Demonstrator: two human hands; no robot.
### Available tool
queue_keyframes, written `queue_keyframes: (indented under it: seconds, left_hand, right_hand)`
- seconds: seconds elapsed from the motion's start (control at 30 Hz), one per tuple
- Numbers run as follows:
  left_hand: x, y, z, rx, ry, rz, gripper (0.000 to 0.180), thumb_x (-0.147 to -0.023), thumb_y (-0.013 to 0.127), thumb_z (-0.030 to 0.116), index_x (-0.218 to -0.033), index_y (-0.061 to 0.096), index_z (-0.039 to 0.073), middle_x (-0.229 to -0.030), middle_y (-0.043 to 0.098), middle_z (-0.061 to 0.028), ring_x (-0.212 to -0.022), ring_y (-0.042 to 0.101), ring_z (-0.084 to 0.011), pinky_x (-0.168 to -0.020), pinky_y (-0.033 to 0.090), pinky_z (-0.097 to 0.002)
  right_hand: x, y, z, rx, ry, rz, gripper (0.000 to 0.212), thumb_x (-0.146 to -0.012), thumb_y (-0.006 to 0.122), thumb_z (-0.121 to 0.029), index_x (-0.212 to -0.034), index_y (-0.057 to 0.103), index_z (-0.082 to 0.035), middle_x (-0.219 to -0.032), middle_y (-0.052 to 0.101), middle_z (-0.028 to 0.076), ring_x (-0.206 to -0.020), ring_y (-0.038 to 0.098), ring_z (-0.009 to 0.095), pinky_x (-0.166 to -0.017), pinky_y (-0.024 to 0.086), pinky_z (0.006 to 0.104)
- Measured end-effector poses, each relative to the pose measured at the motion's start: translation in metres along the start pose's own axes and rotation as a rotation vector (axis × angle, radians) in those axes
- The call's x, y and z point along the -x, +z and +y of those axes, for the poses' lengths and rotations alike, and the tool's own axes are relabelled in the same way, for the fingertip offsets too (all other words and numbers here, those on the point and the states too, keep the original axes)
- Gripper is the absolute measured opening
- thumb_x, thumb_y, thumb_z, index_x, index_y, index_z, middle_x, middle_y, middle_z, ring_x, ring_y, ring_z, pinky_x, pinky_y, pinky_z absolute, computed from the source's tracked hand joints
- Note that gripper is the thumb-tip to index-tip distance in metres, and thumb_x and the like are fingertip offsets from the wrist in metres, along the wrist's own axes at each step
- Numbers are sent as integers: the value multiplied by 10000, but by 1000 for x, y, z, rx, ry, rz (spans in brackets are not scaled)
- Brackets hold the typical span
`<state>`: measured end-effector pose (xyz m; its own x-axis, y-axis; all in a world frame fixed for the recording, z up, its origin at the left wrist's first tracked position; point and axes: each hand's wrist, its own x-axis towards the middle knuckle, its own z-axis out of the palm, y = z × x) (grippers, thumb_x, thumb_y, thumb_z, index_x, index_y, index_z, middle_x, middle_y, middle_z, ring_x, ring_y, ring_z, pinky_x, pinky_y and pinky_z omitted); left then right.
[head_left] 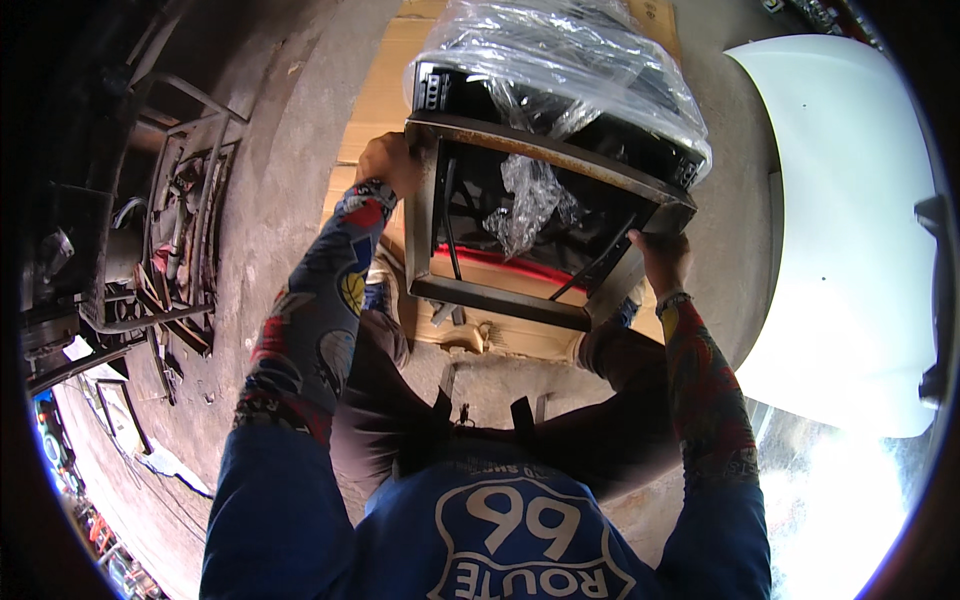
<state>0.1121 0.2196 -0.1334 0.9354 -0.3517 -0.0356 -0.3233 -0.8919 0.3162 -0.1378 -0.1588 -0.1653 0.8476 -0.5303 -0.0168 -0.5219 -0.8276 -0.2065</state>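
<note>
A rectangular frame of rusty metal bars (pixel 550 152) stands tilted in front of me, held from both sides. My left hand (pixel 388 163) is closed around its far left corner. On the right side bar, my right hand (pixel 662 262) grips with the thumb on top and the fingers hidden underneath. Against the far side of the frame rests a bulky black object, possibly a seat, under clear plastic wrap (pixel 545 50). Crumpled plastic (pixel 535 205) hangs into the frame's opening, where thin dark rods and a red strip (pixel 510 265) also show.
Flattened cardboard (pixel 375 90) lies on the concrete floor beneath the frame and the wrapped object. A large white curved panel (pixel 840 220) lies to the right. At the left, a metal rack (pixel 212 190) holds scrap pieces. My feet straddle the cardboard's near edge.
</note>
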Motion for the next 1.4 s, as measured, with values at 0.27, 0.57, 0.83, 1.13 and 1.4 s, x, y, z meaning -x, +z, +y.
queue_keyframes:
  seconds: [0.27, 0.57, 0.83, 1.13, 1.4]
  left_hand:
    - [41, 28, -32, 73, 13, -158, 316, -819, 632, 267, -918, 712, -22, -919, 682, -276, -919, 671, -418, -816, 545, -481]
    - [73, 44, -30, 12, -48, -11, 288, -818, 637, 267, -908, 708, 3, -896, 689, -254, -890, 675, -420, -783, 554, -482]
    - [77, 83, -23, -22, -104, 52, 366, -889, 585, 359, -923, 680, 7, -908, 711, -217, -860, 703, -382, -747, 571, -458]
    - [100, 66, -5, 163, -318, -48, 576, -935, 531, 515, -1090, 616, -33, -991, 680, -288, -963, 673, -414, -840, 543, -475]
    - [166, -55, 4, 840, 79, 41, 399, -924, 638, 331, -1109, 652, -22, -1001, 710, -147, -969, 664, -200, -845, 510, -325]
  right_hand:
    - [69, 40, 9, -462, 110, 200, 325, -867, 715, -256, -1118, 657, -57, -1006, 700, 204, -993, 657, 405, -810, 514, 435]
    - [102, 98, 14, -530, 286, 359, 326, -838, 732, -356, -976, 699, -63, -887, 689, 188, -914, 638, 408, -783, 496, 455]
    - [83, 114, 27, -207, 324, 211, 397, -808, 715, -423, -791, 691, -27, -815, 682, 202, -871, 636, 391, -739, 480, 471]
    - [97, 125, 37, -1060, 478, 44, 248, -762, 769, -156, -963, 712, -23, -880, 682, 68, -799, 631, 217, -737, 486, 358]
    - [100, 61, -29, -917, 622, 305, 659, -695, 749, -161, -1275, 510, 40, -1189, 582, 215, -1127, 541, 357, -953, 423, 414]
